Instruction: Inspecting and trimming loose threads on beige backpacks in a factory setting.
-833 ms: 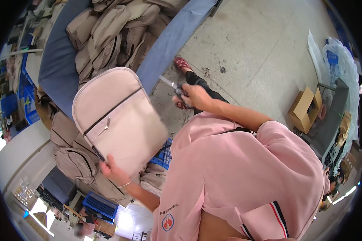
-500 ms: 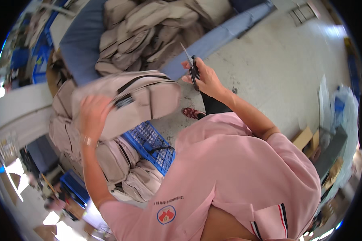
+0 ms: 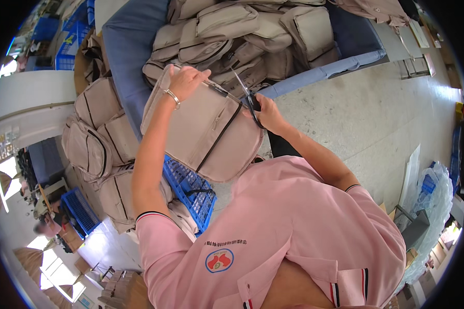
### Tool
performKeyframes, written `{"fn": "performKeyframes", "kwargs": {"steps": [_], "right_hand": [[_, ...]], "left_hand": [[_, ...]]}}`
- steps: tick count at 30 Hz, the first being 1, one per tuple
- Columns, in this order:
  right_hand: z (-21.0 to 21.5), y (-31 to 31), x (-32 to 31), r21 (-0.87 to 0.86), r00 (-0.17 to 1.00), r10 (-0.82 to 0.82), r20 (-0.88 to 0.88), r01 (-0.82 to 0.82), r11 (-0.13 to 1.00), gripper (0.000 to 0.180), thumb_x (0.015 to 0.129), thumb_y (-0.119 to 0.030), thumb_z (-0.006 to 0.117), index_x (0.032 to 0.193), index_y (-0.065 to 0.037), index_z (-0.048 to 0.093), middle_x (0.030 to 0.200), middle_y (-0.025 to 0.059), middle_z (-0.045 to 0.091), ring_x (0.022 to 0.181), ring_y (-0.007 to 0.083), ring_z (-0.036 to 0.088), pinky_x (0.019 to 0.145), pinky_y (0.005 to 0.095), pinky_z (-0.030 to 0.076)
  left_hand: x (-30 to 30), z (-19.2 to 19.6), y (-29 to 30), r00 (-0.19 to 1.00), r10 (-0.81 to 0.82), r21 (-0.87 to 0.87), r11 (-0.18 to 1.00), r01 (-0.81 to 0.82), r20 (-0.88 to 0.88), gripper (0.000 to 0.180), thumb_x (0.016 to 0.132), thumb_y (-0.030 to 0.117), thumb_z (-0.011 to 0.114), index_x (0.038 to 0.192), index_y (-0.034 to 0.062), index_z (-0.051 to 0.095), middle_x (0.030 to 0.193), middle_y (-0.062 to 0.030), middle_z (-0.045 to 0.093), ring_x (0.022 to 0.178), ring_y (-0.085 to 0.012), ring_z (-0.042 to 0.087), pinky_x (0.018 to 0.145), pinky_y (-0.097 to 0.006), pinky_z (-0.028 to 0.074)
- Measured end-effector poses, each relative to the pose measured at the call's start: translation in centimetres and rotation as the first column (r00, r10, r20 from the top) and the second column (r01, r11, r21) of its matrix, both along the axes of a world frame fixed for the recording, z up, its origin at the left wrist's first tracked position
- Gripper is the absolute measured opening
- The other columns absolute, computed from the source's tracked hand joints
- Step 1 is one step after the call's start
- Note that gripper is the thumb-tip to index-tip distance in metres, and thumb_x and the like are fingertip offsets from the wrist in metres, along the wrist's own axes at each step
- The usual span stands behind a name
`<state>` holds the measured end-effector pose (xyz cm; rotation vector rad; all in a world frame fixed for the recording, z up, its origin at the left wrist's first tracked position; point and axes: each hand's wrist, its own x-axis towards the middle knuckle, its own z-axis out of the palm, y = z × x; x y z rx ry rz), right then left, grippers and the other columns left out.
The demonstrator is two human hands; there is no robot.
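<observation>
A beige backpack (image 3: 191, 121) with a black zipper line hangs in front of me, its broad panel facing up. My left hand (image 3: 187, 82) is closed on its far edge, near a dark label or strap. In my right hand (image 3: 269, 114) is a pair of scissors (image 3: 253, 105) with black handles. The metal blades point up and away, beside the right edge of the backpack. My right fingers wrap the handles close to the fabric; whether they also touch it, I cannot tell.
Beyond the backpack, a large blue fabric-lined bin (image 3: 314, 72) holds a heap of beige backpacks (image 3: 227, 26). More backpacks (image 3: 95, 129) are stacked at left. A blue plastic crate (image 3: 203, 203) stands below the held one. Clear plastic wrapping (image 3: 438, 190) lies at right.
The backpack has turned and moved right, showing another panel. My left hand has shifted up and right to its far edge. The scissors are now lower, next to the backpack.
</observation>
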<state>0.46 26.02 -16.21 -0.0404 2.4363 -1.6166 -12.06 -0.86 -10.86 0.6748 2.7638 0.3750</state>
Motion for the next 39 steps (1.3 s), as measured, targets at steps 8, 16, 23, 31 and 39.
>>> {"fn": "performKeyframes", "kwargs": {"steps": [8,16,23,31,39], "right_hand": [[2.1,0.0,0.1,-0.028,0.99,0.055,0.126,-0.052,0.998,0.036,0.078,-0.022,0.081,0.083,-0.001,0.053,0.065,0.0108,0.05,0.06,0.0205,0.044,0.057,0.0341,0.04],[1.6,0.3,-0.3,0.366,0.975,0.212,0.072,-0.223,0.904,0.063,0.082,-0.058,0.069,0.09,0.003,0.056,0.08,0.022,0.063,0.079,0.0413,0.064,0.067,0.0455,0.049],[3.4,-1.0,-0.7,0.395,0.944,0.317,-0.094,-0.257,0.882,0.064,0.082,-0.061,0.067,0.085,0.002,0.053,0.082,0.0209,0.062,0.08,0.0409,0.063,0.068,0.0477,0.049],[2.9,-2.1,-0.5,0.428,0.921,0.375,-0.101,-0.3,0.852,0.06,0.081,-0.058,0.07,0.08,0.0,0.053,0.07,0.0204,0.062,0.069,0.043,0.062,0.062,0.0486,0.048],[2.1,-2.6,1.3,0.166,0.996,0.077,-0.046,-0.069,0.984,0.053,0.085,-0.049,0.072,0.081,0.001,0.054,0.059,0.0161,0.055,0.05,0.0332,0.054,0.05,0.0405,0.044]], "left_hand": [[-1.4,0.5,-1.3,0.998,0.033,0.023,0.999,-0.034,0.06,0.019,0.084,0.033,0.067,0.091,0.016,0.073,0.093,0.0001,0.067,0.109,-0.018,0.057,0.1,-0.043,0.035],[-0.3,1.5,-2.5,0.998,-0.069,0.283,0.957,0.063,0.011,0.016,0.082,0.022,0.068,0.085,0.0061,0.068,0.088,-0.0063,0.064,0.092,-0.0266,0.057,0.084,-0.037,0.044],[1.2,2.7,-2.4,0.998,-0.046,0.35,0.935,0.054,-0.03,0.01,0.078,0.017,0.071,0.079,0.0072,0.068,0.085,-0.0039,0.064,0.094,-0.0259,0.057,0.084,-0.037,0.045],[2.1,2.3,-2.9,0.999,-0.008,0.394,0.919,0.024,-0.042,0.01,0.077,0.016,0.072,0.078,0.0077,0.068,0.084,-0.0038,0.065,0.092,-0.0253,0.057,0.083,-0.037,0.045],[4.1,5.3,-4.6,0.989,-0.003,0.361,0.931,0.058,-0.151,0.008,0.079,0.013,0.071,0.08,0.0055,0.067,0.086,-0.0046,0.064,0.091,-0.0255,0.057,0.084,-0.037,0.044]]}}
